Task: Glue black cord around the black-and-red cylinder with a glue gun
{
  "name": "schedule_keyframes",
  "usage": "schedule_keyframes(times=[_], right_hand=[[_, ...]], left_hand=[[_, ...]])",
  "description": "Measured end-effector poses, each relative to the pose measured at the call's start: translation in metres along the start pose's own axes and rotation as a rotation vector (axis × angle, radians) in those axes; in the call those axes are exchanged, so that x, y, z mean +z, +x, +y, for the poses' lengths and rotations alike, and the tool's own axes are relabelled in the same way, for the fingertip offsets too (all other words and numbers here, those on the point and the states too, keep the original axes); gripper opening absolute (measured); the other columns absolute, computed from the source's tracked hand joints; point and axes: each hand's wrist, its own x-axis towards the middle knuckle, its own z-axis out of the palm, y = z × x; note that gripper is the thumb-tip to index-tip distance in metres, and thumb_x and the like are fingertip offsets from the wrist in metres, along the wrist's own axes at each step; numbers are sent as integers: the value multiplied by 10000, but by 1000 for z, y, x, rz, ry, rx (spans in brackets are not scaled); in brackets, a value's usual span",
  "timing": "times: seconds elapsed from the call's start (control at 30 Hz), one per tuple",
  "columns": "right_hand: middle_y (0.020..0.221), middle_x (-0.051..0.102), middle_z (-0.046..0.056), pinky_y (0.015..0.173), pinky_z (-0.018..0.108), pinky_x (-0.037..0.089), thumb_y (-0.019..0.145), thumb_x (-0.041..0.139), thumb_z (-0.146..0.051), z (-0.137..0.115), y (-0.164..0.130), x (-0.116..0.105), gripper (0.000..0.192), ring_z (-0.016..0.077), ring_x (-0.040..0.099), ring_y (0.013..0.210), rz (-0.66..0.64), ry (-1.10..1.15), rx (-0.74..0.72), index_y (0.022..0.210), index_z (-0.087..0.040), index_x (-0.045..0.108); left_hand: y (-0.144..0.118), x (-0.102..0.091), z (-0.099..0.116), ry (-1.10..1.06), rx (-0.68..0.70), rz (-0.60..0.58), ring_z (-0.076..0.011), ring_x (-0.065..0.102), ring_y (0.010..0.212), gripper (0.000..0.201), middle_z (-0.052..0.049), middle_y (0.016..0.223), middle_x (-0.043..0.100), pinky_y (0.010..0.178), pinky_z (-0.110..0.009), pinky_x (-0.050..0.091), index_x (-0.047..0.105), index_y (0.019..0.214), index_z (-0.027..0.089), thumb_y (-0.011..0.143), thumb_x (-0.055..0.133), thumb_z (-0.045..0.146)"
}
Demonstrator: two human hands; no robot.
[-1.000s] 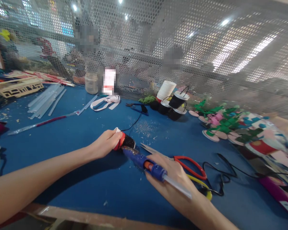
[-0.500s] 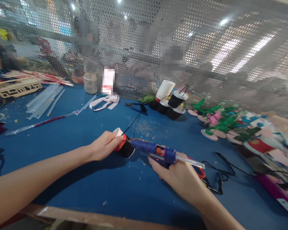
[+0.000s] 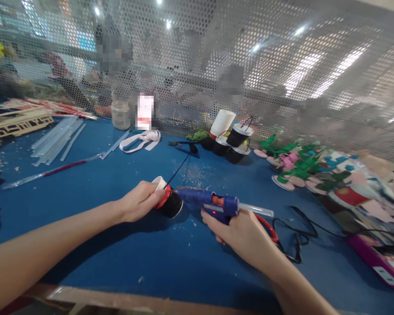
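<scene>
A blue tabletop [image 3: 118,262] stretches from its tan front edge [image 3: 118,299] to a perforated grey metal screen [image 3: 184,52], blue surface lying between both hands and that edge; a red looped handle [image 3: 269,227] sits just beside the right wrist. Mid-table, a person's left hand [image 3: 139,201] pinches a small, tilted white cup wrapped in black and red [image 3: 171,205]. The right hand [image 3: 241,232] grasps a blue plastic glue gun [image 3: 205,199], nozzle at the cup's red band; whether they touch is unclear.
</scene>
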Motion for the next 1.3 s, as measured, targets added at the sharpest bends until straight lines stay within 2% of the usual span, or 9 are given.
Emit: schedule_keyframes(times=[0.13, 0.23, 0.33, 0.47, 0.67, 0.87, 1.1, 1.17, 1.3], right_hand=[[366, 433, -43, 351, 205, 283, 674, 467, -232, 3, 0, -1, 137, 92, 408, 343, 32, 63, -23, 686, -176, 591], [371, 420, -43, 349, 207, 293, 689, 456, -246, 3, 1, 2, 147, 90, 397, 342, 65, 76, 6, 596, -180, 550], [411, 426, -34, 356, 204, 311, 713, 422, -230, -4, 0, 2, 182, 86, 392, 362, 107, 101, 38, 555, -179, 496], [480, 465, -28, 383, 186, 338, 694, 430, -167, -14, -3, 1, 127, 83, 409, 413, 103, 147, 31, 575, -183, 472], [538, 509, -19, 456, 204, 357, 685, 465, -158, -15, -8, 8, 83, 99, 443, 466, 131, 72, -21, 616, -183, 504], [542, 481, -32, 446, 190, 338, 692, 446, -130, -12, -13, 16, 107, 86, 428, 465, 76, 73, -94, 605, -190, 456], [614, 495, -19, 488, 203, 352, 707, 436, -122, -13, -16, 19, 85, 91, 456, 521, 6, 111, -179, 656, -188, 453], [595, 507, -19, 480, 205, 363, 699, 447, -132, -15, -14, 18, 88, 94, 467, 513, 10, 143, -141, 634, -188, 467], [457, 507, -30, 396, 217, 377, 666, 535, -255, -10, -9, 7, 89, 106, 470, 401, 75, 307, 170, 619, -183, 515]], left_hand=[[-1, -1, 2, 7, 20, -4, -76, 281, 499, 332, 35, 527, 333, 504, -208, 265, 350, 539, 153, 821, 211, 260], [0, -2, 4, 3, 2, -8, -78, 288, 502, 335, 33, 529, 336, 507, -208, 266, 351, 534, 154, 818, 211, 262], [0, -1, 4, -34, -80, 8, -73, 267, 481, 345, 42, 504, 297, 481, -207, 246, 329, 513, 156, 814, 222, 286], [1, 3, 3, -106, -194, 54, -69, 240, 470, 362, 50, 486, 253, 455, -206, 210, 290, 488, 158, 803, 240, 329], [2, 4, 2, -260, -306, 87, -75, 252, 493, 331, 46, 505, 287, 460, -207, 222, 380, 534, 145, 776, 274, 344], [5, 6, 4, -387, -356, 121, -78, 280, 489, 346, 41, 507, 336, 474, -210, 252, 424, 561, 134, 776, 275, 360], [6, 5, 7, -403, -393, 147, -81, 295, 486, 342, 42, 505, 354, 492, -218, 279, 437, 566, 136, 766, 289, 370], [6, 5, 7, -403, -391, 146, -80, 293, 484, 334, 42, 502, 348, 482, -215, 269, 430, 558, 137, 765, 291, 361], [5, 5, 4, -390, -393, 154, -72, 263, 464, 331, 48, 484, 300, 445, -206, 223, 380, 528, 147, 762, 291, 364]])
